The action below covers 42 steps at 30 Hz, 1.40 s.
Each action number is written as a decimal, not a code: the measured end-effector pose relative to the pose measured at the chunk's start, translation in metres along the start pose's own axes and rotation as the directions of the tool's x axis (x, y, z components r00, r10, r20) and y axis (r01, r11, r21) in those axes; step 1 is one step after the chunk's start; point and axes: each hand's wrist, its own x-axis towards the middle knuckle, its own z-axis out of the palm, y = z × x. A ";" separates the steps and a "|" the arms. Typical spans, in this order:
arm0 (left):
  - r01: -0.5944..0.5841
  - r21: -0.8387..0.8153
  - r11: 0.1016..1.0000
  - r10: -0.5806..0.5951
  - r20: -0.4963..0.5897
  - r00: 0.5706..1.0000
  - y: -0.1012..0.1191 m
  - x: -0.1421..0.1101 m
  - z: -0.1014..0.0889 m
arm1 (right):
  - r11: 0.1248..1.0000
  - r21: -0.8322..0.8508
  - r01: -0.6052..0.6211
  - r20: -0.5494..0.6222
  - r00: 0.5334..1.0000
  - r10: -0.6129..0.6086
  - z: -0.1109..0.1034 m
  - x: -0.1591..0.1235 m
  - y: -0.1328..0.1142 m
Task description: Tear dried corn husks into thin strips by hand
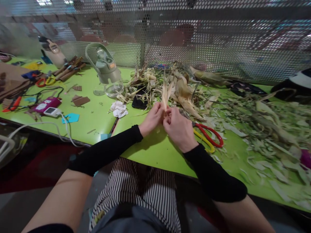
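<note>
Between my hands stands a bundle of pale dried corn husk [165, 92], its frayed strips fanning upward and away from me. My left hand [154, 118] is closed around the lower end from the left. My right hand [178, 126] pinches the same end from the right, fingers bent; the exact grip is partly hidden. Just right of my right hand lies a pair of scissors with red and yellow handles [211, 134], its blades mostly covered. Behind the bundle spreads a heap of husks and shreds [184, 94].
Left of the husks are a black phone [140, 98], a crumpled tissue [119, 109] and a green-lidded water bottle [107, 69]. Further left lie a purple device [47, 104] with a white cable and orange-handled scissors [40, 82]. Husk scraps [274, 129] cover the right side; a perforated metal screen [218, 48] stands behind.
</note>
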 end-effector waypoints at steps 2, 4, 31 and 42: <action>-0.057 -0.013 0.998 0.057 -0.013 0.998 -0.004 0.002 -0.001 | 1.000 -0.005 -0.003 0.048 0.999 0.004 0.003 -0.001 -0.003; -0.066 -0.039 0.997 0.065 -0.019 0.998 -0.005 0.004 -0.003 | 0.997 0.072 -0.005 0.077 0.997 -0.001 0.003 -0.001 -0.004; 0.000 -0.269 0.963 -0.006 -0.020 1.000 -0.012 0.002 0.004 | 0.881 0.465 0.084 -0.153 0.988 -0.014 0.016 0.010 0.022; 0.110 -0.321 0.941 -0.118 -0.007 0.993 -0.002 0.003 0.006 | 0.784 0.620 0.027 -0.075 0.997 0.025 0.014 0.014 0.026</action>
